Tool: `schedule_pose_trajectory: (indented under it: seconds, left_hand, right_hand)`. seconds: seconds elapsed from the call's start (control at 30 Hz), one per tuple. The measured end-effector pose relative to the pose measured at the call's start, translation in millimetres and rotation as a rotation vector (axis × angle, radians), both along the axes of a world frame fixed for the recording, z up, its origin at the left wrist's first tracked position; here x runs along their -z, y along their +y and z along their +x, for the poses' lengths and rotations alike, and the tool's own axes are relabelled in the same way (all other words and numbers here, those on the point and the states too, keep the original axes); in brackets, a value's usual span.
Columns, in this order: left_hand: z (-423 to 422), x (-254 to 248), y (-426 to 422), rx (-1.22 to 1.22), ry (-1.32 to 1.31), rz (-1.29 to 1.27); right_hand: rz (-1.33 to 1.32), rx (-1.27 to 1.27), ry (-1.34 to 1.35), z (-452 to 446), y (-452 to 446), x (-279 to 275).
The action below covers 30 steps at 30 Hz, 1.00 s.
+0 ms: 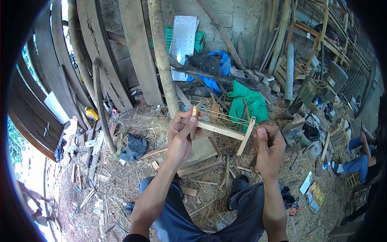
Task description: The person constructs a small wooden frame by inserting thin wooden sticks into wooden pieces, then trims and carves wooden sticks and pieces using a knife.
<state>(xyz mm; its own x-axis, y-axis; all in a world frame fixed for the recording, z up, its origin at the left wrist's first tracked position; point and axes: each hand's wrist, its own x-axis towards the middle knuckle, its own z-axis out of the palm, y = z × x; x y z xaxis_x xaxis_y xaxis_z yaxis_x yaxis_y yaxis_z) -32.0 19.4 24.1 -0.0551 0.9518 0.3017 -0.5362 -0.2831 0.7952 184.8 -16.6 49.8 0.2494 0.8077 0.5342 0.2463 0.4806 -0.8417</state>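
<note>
A small H-shaped wooden frame (pixel 219 128) is held up in front of me, like a frame-saw body. Its long crossbar joins two short upright end pieces, and thin cord (pixel 223 115) stretches between their upper ends. My left hand (pixel 182 135) is closed around the left end piece, thumb on its face. Just beside the right end piece (pixel 246 137), my right hand (pixel 268 151) is closed with thumb against curled fingers. What those fingers pinch is too small to make out. Below the frame, a wooden block (pixel 199 151) and a hammer (pixel 227 169) are on the ground.
Wood shavings and offcuts cover the ground. A black plastic bag (pixel 134 147) lies left, a green plastic sheet (pixel 249 103) ahead. A wooden post (pixel 162 56) stands before the wall, beside leaning planks (pixel 139 52). Another person's leg (pixel 356 163) shows at the right edge.
</note>
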Motion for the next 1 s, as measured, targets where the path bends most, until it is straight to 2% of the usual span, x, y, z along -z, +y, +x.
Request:
schedule_pose_trajectory:
  seconds: [0.33, 0.4, 0.43, 0.5, 0.53, 0.6, 0.63, 0.7, 0.83, 1.0]
  left_hand:
    - [1, -3, -3, 0.005, -0.009, 0.006]
    - [0, -7, -2, -0.024, -0.005, -0.027]
    - [-3, -7, -1, -0.025, -0.005, -0.022]
    - [-9, -4, 1, -0.053, 0.115, -0.025]
    - [-8, -3, 2, -0.05, 0.112, -0.022]
    - [-3, -1, 1, -0.017, 0.203, -0.023]
    - [2, 0, -1, -0.006, 0.202, -0.019]
    - [11, 4, -6, -0.026, 0.405, -0.041]
    - [19, 9, -11, -0.004, 0.472, -0.025]
    - [21, 9, -13, -0.049, 0.513, -0.033]
  right_hand:
    - [0.004, -0.017, -0.049, 7, 0, -3]
    - [-0.155, -0.017, -0.09, 9, -1, -3]
    - [-0.15, -0.018, -0.09, 6, -2, -8]
    - [0.14, 0.359, -0.314, -4, -8, -21]
    - [0.143, 0.362, -0.317, -6, -6, -20]
    - [0.412, 0.189, -0.501, -8, -1, -12]
    - [0.331, 0.126, -0.499, -16, -3, -8]
    - [0.301, 0.135, -0.588, -26, 1, 5]
    - [0.26, 0.176, -0.769, -29, 8, 21]
    - [0.29, 0.221, -0.825, -36, 6, 19]
